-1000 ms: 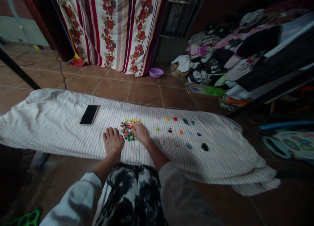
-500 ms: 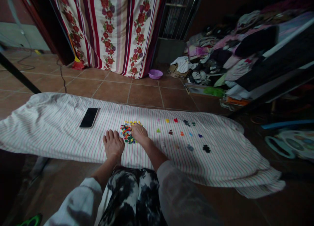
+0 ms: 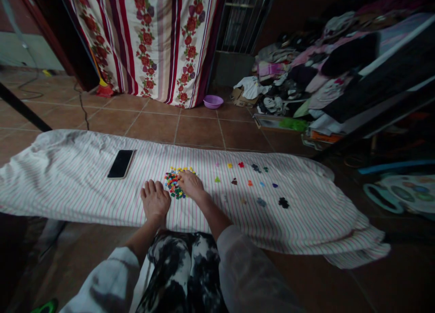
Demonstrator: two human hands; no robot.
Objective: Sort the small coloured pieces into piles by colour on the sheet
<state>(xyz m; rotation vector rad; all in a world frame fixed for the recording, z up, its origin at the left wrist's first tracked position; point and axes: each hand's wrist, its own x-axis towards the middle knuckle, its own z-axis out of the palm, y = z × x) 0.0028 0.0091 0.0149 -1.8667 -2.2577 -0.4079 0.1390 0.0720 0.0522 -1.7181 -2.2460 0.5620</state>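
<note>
A heap of small multicoloured pieces (image 3: 172, 181) lies on a striped cloth (image 3: 84, 195). Flat on the cloth, just left of the heap's near edge, rests my left hand (image 3: 155, 200), its fingers stretched out and nothing in it. My right hand (image 3: 191, 185) reaches over the heap's right side with fingers bent together into the pieces; whatever is between the fingertips is too small to make out. To the right, little same-coloured groups sit in loose rows, among them yellow pieces (image 3: 229, 165), red pieces (image 3: 241, 165), a green group (image 3: 217, 180) and black pieces (image 3: 283, 203).
A phone (image 3: 120, 164) lies on the cloth to the left. Beyond, on the tiled floor, are a purple basin (image 3: 213, 102) and a red broom (image 3: 104, 90) by a floral curtain (image 3: 146, 45). Piled clothes (image 3: 272, 68) fill the back right.
The camera view has shifted slightly. My right hand stays at the heap, its fingers a little more drawn together; my left hand keeps its place on the cloth.
</note>
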